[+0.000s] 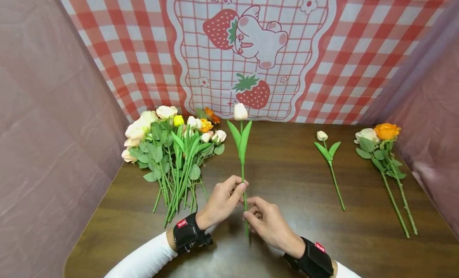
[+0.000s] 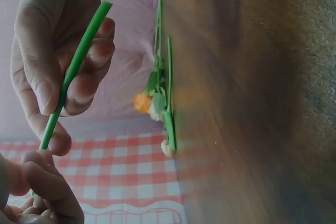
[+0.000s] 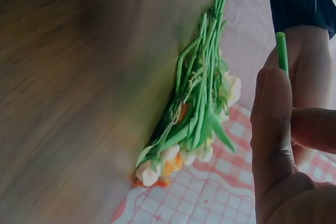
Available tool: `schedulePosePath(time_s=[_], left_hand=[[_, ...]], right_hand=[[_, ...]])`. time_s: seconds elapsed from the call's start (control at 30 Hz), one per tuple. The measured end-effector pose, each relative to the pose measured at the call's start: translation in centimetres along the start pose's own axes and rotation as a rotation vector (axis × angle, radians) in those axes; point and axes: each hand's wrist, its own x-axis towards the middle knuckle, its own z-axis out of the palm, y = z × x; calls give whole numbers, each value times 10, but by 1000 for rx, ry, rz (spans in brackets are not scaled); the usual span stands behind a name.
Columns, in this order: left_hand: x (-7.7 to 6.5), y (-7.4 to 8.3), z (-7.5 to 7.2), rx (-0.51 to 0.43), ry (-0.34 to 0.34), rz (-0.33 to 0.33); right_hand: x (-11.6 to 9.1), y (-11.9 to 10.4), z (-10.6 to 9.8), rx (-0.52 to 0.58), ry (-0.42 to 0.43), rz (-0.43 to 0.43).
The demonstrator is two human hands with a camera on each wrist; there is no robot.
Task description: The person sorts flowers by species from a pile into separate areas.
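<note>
A white tulip (image 1: 240, 111) with two green leaves stands roughly upright in front of me in the head view, its stem held by both hands. My left hand (image 1: 223, 198) pinches the stem below the leaves between thumb and fingers. Lower down, my right hand (image 1: 269, 222) pinches the same stem. The cut lower end of the green stem (image 2: 84, 51) sticks out past the right hand's fingers in the left wrist view. In the right wrist view the right hand (image 3: 278, 129) hides most of the stem.
A pile of mixed flowers (image 1: 157, 150), white, yellow and orange, lies on the left of the wooden table (image 1: 287, 166). At right lie another white tulip (image 1: 330, 154), a white rose (image 1: 367, 136) and an orange rose (image 1: 387, 131). A checkered cloth (image 1: 143, 50) hangs behind.
</note>
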Motion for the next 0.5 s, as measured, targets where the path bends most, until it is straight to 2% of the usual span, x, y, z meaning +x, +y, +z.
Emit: schedulePosePath(time_s=[0.2, 0.5], left_hand=[[-5, -5, 2, 56, -58, -7], [-15, -12, -6, 95, -104, -29]], right_hand=[[-8, 4, -12, 7, 32, 57], [-21, 20, -46, -110, 173, 132]])
